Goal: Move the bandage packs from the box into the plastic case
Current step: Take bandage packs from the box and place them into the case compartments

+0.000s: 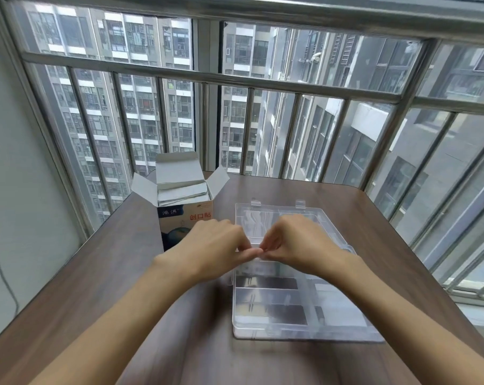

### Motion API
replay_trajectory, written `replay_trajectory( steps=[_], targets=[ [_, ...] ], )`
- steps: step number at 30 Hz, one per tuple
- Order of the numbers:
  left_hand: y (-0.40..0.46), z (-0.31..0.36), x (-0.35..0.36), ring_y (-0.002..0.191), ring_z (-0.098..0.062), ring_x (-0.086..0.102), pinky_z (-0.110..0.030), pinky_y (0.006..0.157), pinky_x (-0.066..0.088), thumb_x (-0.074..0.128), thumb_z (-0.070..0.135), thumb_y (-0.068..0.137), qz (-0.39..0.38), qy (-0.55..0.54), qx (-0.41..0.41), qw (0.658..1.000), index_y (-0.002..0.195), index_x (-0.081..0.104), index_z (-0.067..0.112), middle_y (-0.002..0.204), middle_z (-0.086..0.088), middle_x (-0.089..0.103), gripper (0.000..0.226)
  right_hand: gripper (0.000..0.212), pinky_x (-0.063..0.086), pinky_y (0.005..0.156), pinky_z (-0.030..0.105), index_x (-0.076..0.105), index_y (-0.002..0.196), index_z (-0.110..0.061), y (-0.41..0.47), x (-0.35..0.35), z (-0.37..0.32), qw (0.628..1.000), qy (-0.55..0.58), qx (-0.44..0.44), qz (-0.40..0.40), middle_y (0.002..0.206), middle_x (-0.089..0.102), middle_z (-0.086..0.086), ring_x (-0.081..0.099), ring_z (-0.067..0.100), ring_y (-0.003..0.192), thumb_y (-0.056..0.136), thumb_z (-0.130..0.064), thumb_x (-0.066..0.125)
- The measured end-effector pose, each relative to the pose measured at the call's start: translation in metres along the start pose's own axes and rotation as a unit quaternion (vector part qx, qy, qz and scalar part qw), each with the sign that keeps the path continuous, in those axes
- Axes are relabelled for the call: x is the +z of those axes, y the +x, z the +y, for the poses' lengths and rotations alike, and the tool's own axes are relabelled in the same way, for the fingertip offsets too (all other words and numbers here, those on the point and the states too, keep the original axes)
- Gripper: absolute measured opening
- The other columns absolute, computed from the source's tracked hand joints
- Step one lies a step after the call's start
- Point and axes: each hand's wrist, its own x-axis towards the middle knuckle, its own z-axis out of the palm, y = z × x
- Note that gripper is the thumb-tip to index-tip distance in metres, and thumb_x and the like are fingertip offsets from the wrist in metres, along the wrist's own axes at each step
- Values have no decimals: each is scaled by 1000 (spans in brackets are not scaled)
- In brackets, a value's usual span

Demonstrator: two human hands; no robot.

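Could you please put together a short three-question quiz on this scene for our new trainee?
1. True or false: the cardboard bandage box stands open with packs inside.
2. Where are the left hand and right hand?
A. inside the box
B. fingertips meeting over the clear plastic case
C. flat on the wooden table
3. Fill in: the case lies to the ___ of the box, by the person's own sides.

Key: 1 true; 2 B; 3 right.
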Motion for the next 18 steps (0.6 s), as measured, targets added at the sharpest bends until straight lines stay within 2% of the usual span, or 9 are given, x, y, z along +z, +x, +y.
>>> replay_trajectory(
  steps=[2,6,8,9,12,13,15,16,18],
  targets=[
    [-1,0,1,85,-18,62,-28,63,38,36,61,94,-11,-7,-3,1000,109,70,38,98,4,71,44,14,45,62,23,76,95,-27,0,-3,-7,996,-88,-19,-2,92,74,-6,66,12,83,86,-33,66],
    [0,-1,0,93,-16,61,-27,69,38,42,55,95,-22,-29,-17,999,108,70,37,107,8,69,36,17,43,64,28,72,97,-23,3,-11,-18,976,-211,-37,-22,99,70,1,64,25,89,89,-28,59],
    [1,0,-1,94,-16,62,-27,72,40,49,50,93,-19,-54,-36,998,106,71,36,107,9,69,29,17,40,63,28,71,98,-20,4,-16,-18,970,-241,-26,-38,99,68,2,63,26,90,87,-29,61],
    [1,0,-2,88,-13,63,-28,74,43,52,48,92,-17,-71,-43,996,104,72,36,105,11,70,26,17,40,64,28,71,97,-21,5,-19,-16,970,-237,-10,-55,99,68,1,63,25,90,85,-30,64],
    [1,-2,-2,52,3,58,-25,72,47,56,50,90,-28,-105,-46,993,101,72,39,98,19,72,22,20,48,69,28,73,99,-26,12,-23,-7,971,-169,47,-162,90,70,-5,62,17,81,82,-34,68],
    [1,-2,-2,52,3,59,-24,70,46,56,50,90,-37,-109,-45,992,103,71,40,99,21,71,22,20,47,66,27,74,101,-28,14,-23,-4,971,-132,53,-190,81,68,-10,58,11,73,83,-35,68],
    [2,-3,-1,67,-2,62,-25,72,45,57,50,90,-52,-106,-41,992,105,69,43,103,22,70,21,21,38,56,18,74,103,-27,17,-23,-4,974,-50,51,-214,65,58,-19,50,5,61,85,-35,67],
    [2,-3,-1,77,-5,63,-26,74,45,58,48,90,-54,-103,-41,992,106,69,44,104,21,70,20,22,34,53,15,74,104,-26,16,-23,-5,975,-25,52,-215,66,58,-20,50,4,59,85,-35,67],
    [4,-3,1,95,-7,62,-28,77,46,61,46,89,-49,-101,-39,993,105,70,43,104,21,70,19,24,39,55,16,74,103,-23,14,-25,-7,976,-20,70,-205,78,65,-15,54,4,64,83,-35,69]
  ],
)
